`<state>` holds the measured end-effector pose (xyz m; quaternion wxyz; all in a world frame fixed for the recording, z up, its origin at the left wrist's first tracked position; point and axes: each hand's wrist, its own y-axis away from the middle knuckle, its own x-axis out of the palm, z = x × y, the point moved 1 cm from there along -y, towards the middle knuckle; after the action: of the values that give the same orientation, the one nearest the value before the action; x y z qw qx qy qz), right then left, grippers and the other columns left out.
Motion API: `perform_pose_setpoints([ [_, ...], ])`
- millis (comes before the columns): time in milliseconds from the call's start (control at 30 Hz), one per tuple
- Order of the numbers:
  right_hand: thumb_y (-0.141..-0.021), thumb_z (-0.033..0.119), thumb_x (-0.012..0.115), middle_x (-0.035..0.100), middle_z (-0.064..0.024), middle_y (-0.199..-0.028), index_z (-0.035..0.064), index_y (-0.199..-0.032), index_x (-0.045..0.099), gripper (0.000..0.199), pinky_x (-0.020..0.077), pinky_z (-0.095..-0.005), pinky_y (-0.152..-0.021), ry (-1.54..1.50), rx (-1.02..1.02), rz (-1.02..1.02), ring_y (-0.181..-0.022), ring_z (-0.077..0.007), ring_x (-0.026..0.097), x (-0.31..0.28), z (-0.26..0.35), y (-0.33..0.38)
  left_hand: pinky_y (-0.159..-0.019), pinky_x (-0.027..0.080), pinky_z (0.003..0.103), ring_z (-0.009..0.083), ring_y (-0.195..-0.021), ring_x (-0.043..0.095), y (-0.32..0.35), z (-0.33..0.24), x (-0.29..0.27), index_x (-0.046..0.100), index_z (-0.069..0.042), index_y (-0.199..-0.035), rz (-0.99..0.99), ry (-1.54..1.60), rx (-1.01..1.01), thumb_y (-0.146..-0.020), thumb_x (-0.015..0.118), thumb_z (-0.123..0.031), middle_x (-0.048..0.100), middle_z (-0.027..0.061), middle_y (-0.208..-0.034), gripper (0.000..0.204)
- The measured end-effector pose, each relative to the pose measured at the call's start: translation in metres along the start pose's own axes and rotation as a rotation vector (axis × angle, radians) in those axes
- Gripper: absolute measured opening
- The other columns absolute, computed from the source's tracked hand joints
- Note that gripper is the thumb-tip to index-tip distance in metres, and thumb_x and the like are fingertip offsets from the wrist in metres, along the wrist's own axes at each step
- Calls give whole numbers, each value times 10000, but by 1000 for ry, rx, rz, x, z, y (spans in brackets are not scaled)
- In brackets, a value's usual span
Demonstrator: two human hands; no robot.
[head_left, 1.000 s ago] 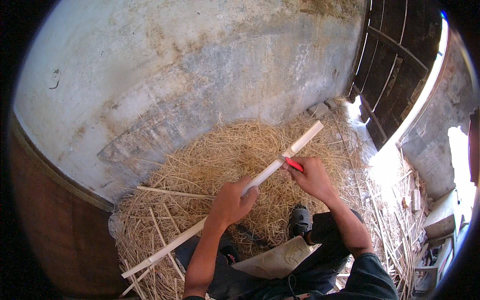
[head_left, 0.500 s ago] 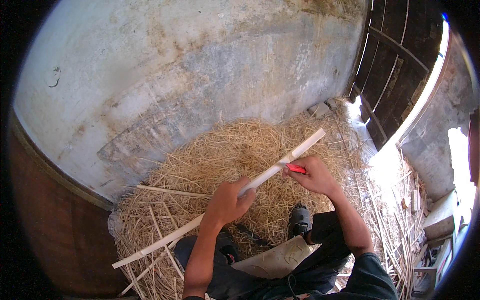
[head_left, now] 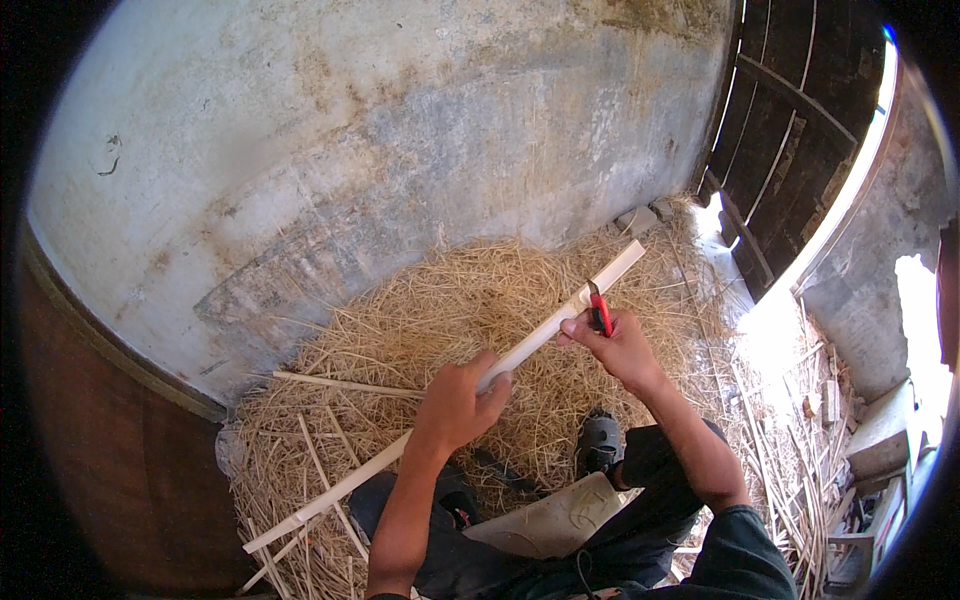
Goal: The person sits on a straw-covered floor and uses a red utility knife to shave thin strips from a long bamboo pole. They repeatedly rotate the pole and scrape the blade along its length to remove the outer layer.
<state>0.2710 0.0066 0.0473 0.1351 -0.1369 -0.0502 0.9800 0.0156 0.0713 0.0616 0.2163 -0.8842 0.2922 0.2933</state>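
A long pale strip of split bamboo point(head_left: 535, 340) slants from the lower left to the upper right across my lap. My left hand point(head_left: 462, 402) is closed around it near its middle, fingers wrapped over the strip. In my right hand point(head_left: 622, 352) is a red-handled knife point(head_left: 600, 310). Its blade lies at the strip, toward the strip's far right end, and my right thumb is close to or touching the strip just below the blade. Part of the knife's handle is hidden in my fingers.
Dry shavings point(head_left: 450, 290) cover the floor, with several loose pale strips point(head_left: 345, 382) at the left. Between my legs is a whitish flat piece point(head_left: 550, 515). A stained wall point(head_left: 420, 130) stands ahead, a dark plank door point(head_left: 790, 120) at the right, and blocks point(head_left: 885, 435) beyond.
The strip has slid a little down and to the left. My right hand has turned, so the knife now points upward across the strip and sits slightly farther up.
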Motion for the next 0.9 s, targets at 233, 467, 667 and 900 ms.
perform_pose_setpoints([
  [233,-1008,305,700,682,9,-748,23,-979,782,295,455,-296,-668,-16,15,53,-706,-80,563,-2,-5,-2,-516,512,362,237,-526,682,1,2,-6,696,-37,-1008,-40,-27,34,-952,688,-189,671,135,-634,162],
  [467,-1035,305,651,510,-17,-619,44,-1083,763,288,413,-341,-592,206,24,-15,-617,-104,459,2,20,7,-534,533,362,225,-531,688,0,2,-2,704,-51,-1011,-70,-74,41,-953,694,-210,670,132,-626,169],
  [667,-1041,292,636,508,-70,-605,50,-1080,758,274,421,-359,-580,301,7,-12,-586,-121,469,1,28,8,-554,549,365,220,-535,686,0,3,-7,718,-42,-1063,-36,-58,-11,-961,687,-227,700,126,-668,213],
  [900,-1039,261,642,708,-40,-796,38,-1003,753,251,483,-322,-689,45,-122,69,-722,-113,591,-6,-1,-1,-558,528,375,220,-552,674,0,-2,-21,727,-40,-1086,6,26,-51,-951,695,-243,696,142,-685,247],
])
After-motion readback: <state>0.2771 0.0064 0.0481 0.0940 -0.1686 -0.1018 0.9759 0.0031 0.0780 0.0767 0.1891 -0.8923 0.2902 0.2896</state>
